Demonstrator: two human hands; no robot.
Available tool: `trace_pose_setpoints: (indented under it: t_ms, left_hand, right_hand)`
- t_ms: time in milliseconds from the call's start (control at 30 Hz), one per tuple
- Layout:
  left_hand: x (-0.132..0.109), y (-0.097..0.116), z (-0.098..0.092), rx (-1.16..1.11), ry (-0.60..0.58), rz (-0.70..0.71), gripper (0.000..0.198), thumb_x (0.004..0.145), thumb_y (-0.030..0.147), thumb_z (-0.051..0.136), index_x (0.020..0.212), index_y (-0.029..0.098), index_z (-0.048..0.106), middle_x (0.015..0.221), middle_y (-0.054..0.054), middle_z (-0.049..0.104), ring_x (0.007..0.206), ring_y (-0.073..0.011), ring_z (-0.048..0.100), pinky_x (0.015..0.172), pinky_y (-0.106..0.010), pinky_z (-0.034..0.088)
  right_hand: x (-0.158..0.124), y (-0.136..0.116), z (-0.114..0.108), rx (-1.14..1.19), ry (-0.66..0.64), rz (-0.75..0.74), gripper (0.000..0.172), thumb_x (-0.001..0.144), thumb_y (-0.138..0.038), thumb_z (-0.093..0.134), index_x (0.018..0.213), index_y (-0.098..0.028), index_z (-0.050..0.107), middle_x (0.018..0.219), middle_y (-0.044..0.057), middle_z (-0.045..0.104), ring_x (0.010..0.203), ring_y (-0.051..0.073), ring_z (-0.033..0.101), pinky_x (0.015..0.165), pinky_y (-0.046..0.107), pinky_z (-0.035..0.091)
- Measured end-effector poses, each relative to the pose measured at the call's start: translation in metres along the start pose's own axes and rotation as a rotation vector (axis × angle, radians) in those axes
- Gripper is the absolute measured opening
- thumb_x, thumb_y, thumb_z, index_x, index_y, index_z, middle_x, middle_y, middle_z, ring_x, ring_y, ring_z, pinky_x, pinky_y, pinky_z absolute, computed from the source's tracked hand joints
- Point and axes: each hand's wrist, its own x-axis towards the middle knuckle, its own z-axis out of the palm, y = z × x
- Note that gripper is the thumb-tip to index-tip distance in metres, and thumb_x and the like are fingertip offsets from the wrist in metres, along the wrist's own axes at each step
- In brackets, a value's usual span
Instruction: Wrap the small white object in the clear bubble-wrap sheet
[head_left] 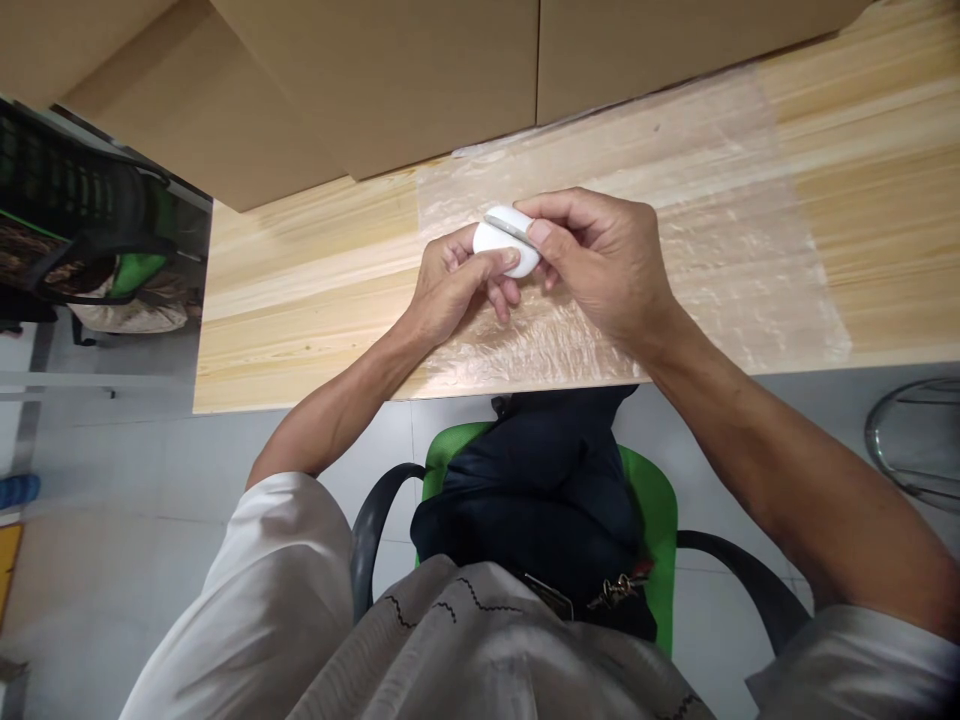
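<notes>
A small white rounded case (pixel 491 240), shaped like an earbud case, is held in both hands above the table. A grey band or gap runs slantwise between its smaller upper part and its larger lower part. My left hand (pixel 448 285) grips the lower part, thumb on the front face and fingers behind. The thumb and index finger of my right hand (pixel 611 255) pinch the case at its upper right, by the grey line. What lies inside the case, if anything, cannot be made out.
Clear plastic film (pixel 720 230) lies across the light wooden table (pixel 300 300). Large brown cardboard boxes (pixel 420 70) stand along the far side. My green chair (pixel 656 520) is below the near edge. A dark chair (pixel 82 220) is at the left, a metal stool (pixel 889 440) at the right.
</notes>
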Motion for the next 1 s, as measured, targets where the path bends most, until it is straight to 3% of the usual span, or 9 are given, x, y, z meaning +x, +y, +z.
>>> trace_pose_setpoints:
  t_ms: [133,333,533,733,900,1000]
  left_hand:
    - [0.001,-0.003,-0.002,0.015,0.024,-0.008,0.033,0.117,0.051,0.079,0.102,0.023,0.072,0.075,-0.002,0.077,0.069,-0.0230,0.082,0.062,-0.035,0.071]
    - [0.000,-0.001,0.000,0.045,0.043,-0.026,0.035,0.118,0.055,0.080,0.104,0.023,0.073,0.075,-0.002,0.078,0.071,-0.0222,0.083,0.064,-0.034,0.071]
    - [0.003,0.002,0.001,-0.092,-0.042,0.011,0.040,0.115,0.062,0.082,0.107,0.024,0.072,0.086,-0.005,0.082,0.071,-0.0211,0.083,0.057,-0.031,0.069]
    - [0.007,-0.004,0.001,-0.048,-0.013,-0.010,0.060,0.114,0.083,0.071,0.107,0.023,0.070,0.089,-0.005,0.076,0.078,-0.0223,0.086,0.065,-0.035,0.075]
    - [0.006,-0.003,-0.002,-0.076,-0.102,0.036,0.068,0.114,0.091,0.062,0.098,0.025,0.064,0.086,-0.005,0.076,0.072,-0.0212,0.080,0.063,-0.037,0.073]
    - [0.006,0.000,-0.006,-0.074,-0.036,0.077,0.067,0.113,0.093,0.061,0.106,0.026,0.068,0.078,-0.002,0.074,0.064,-0.0204,0.075,0.056,-0.035,0.067]
  right_hand:
    - [-0.001,0.000,0.003,-0.002,0.027,-0.051,0.042,0.109,-0.074,0.081,0.115,-0.033,0.087,0.104,0.006,0.084,0.106,0.034,0.082,0.095,0.057,0.072]
    - [0.000,0.004,0.002,-0.092,0.018,-0.043,0.043,0.113,-0.073,0.074,0.120,-0.033,0.089,0.109,0.007,0.083,0.114,0.034,0.083,0.095,0.054,0.072]
    - [-0.001,0.008,0.001,-0.261,-0.007,-0.143,0.037,0.115,-0.057,0.067,0.136,-0.035,0.087,0.131,0.008,0.083,0.124,0.036,0.081,0.105,0.058,0.070]
    - [-0.005,0.011,0.001,-0.609,-0.094,-0.213,0.060,0.108,-0.041,0.073,0.167,-0.030,0.072,0.154,0.013,0.078,0.137,0.041,0.077,0.116,0.057,0.068]
    - [-0.006,0.016,0.000,-0.746,-0.102,-0.215,0.062,0.111,-0.042,0.071,0.171,-0.030,0.066,0.152,0.014,0.078,0.137,0.042,0.076,0.115,0.056,0.068]
    - [-0.006,0.020,-0.001,-0.806,-0.086,-0.216,0.061,0.113,-0.045,0.067,0.172,-0.031,0.064,0.152,0.014,0.078,0.139,0.045,0.075,0.113,0.061,0.067]
